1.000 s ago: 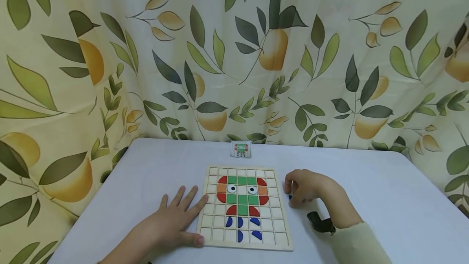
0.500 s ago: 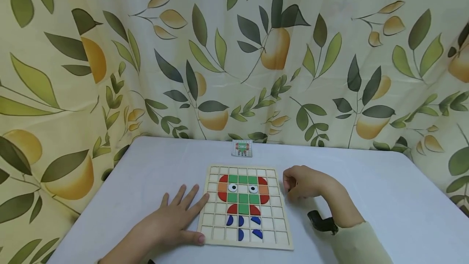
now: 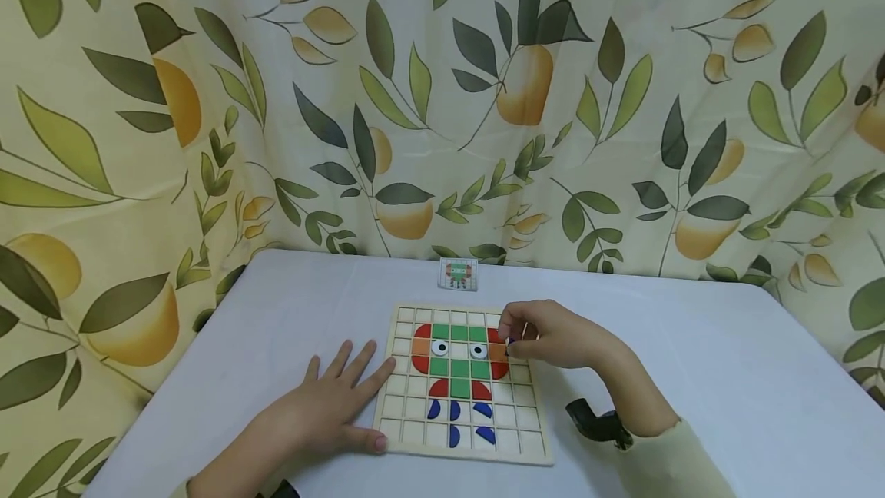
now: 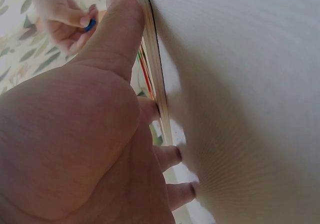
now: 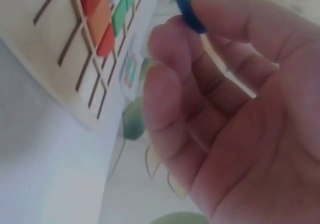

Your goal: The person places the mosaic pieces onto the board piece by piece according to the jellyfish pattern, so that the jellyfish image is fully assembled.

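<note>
A wooden grid board (image 3: 532, 440) lies on the white table, with green, red, orange and blue pieces and two eye pieces in its cells. Fingers spread, my left hand (image 3: 328, 410) rests beside the board, its thumb and index finger touching the left edge. Over the board's right side, my right hand (image 3: 556, 335) pinches a small blue piece (image 5: 190, 10) between thumb and finger. That piece also shows in the left wrist view as a blue piece (image 4: 90, 25). Several blue pieces (image 3: 454, 436) sit in the lower cells.
A small picture card (image 3: 458, 273) showing a similar coloured figure lies behind the board. The white table (image 3: 657, 344) extends on both sides. A leaf-and-fruit patterned curtain (image 3: 442, 175) hangs at the back.
My right hand has picked up the blue piece from the table right of the board and moved left with it over the board's right columns. My left hand stays at the edge.
</note>
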`<state>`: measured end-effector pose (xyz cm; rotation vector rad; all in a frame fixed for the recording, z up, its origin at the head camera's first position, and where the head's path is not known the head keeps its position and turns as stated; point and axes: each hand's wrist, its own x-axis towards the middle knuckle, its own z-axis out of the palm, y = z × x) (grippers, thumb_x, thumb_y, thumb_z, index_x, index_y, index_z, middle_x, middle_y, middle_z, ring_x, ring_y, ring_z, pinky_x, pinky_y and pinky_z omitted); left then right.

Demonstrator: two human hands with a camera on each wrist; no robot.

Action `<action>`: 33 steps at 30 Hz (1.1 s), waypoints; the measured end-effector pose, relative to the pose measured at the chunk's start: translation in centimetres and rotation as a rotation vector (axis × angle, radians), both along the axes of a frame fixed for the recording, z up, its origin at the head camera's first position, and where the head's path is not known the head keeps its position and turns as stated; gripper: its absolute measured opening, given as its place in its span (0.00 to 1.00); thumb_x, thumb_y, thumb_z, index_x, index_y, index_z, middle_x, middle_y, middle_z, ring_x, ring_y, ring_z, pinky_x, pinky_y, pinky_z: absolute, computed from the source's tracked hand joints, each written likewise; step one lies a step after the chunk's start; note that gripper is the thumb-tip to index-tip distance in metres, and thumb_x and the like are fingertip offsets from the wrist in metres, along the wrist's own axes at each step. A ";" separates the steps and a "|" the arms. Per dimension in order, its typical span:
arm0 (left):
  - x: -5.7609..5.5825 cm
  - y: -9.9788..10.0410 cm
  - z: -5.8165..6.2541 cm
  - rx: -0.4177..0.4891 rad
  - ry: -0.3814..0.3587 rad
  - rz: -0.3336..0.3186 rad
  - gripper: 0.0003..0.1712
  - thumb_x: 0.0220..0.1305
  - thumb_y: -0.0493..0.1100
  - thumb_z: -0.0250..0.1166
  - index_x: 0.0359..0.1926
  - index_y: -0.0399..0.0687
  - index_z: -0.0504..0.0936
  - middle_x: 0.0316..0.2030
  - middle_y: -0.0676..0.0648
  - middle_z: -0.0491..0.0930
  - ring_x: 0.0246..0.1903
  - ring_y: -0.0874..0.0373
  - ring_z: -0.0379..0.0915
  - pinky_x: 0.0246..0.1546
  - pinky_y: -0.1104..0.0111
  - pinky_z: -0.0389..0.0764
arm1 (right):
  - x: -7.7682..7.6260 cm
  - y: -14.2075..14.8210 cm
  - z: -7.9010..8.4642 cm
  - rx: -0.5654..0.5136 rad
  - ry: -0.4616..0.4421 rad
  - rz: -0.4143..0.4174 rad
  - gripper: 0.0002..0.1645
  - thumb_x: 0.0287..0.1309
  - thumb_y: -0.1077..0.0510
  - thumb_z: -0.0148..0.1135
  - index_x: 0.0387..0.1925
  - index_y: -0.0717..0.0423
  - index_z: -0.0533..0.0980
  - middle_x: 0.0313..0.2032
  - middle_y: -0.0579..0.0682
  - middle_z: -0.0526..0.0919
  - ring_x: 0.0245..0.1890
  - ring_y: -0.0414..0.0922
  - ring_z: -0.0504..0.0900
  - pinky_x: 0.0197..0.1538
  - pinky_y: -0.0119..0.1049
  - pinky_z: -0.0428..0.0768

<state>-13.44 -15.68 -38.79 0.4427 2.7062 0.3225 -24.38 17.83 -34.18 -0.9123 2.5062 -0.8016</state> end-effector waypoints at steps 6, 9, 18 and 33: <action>-0.1 -0.1 -0.2 -0.009 0.009 -0.002 0.60 0.47 0.80 0.62 0.78 0.68 0.53 0.80 0.46 0.43 0.78 0.37 0.32 0.67 0.29 0.40 | 0.5 -1.4 -0.3 -0.058 -0.012 0.033 0.06 0.62 0.61 0.65 0.41 0.53 0.77 0.32 0.43 0.80 0.36 0.45 0.78 0.39 0.38 0.80; -0.1 -0.1 -0.3 -0.005 -0.001 0.002 0.61 0.47 0.80 0.62 0.78 0.68 0.53 0.80 0.47 0.43 0.78 0.37 0.31 0.66 0.29 0.39 | 0.8 -2.1 -0.5 -0.074 -0.023 0.057 0.06 0.63 0.61 0.65 0.41 0.53 0.77 0.32 0.42 0.79 0.35 0.44 0.77 0.39 0.37 0.80; 0.1 -0.3 -0.2 0.005 -0.001 -0.002 0.60 0.48 0.80 0.62 0.79 0.67 0.52 0.80 0.46 0.42 0.78 0.38 0.31 0.67 0.29 0.39 | 2.4 -4.9 -1.1 -0.088 -0.019 0.169 0.05 0.62 0.60 0.68 0.38 0.49 0.79 0.31 0.37 0.81 0.32 0.39 0.78 0.39 0.34 0.81; 0.1 -0.6 0.0 0.007 0.013 -0.041 0.59 0.52 0.79 0.60 0.79 0.64 0.50 0.80 0.44 0.42 0.77 0.36 0.31 0.67 0.30 0.42 | 4.8 -7.9 -2.3 -0.068 -0.048 0.287 0.07 0.61 0.60 0.68 0.35 0.42 0.80 0.28 0.34 0.80 0.28 0.33 0.76 0.35 0.28 0.78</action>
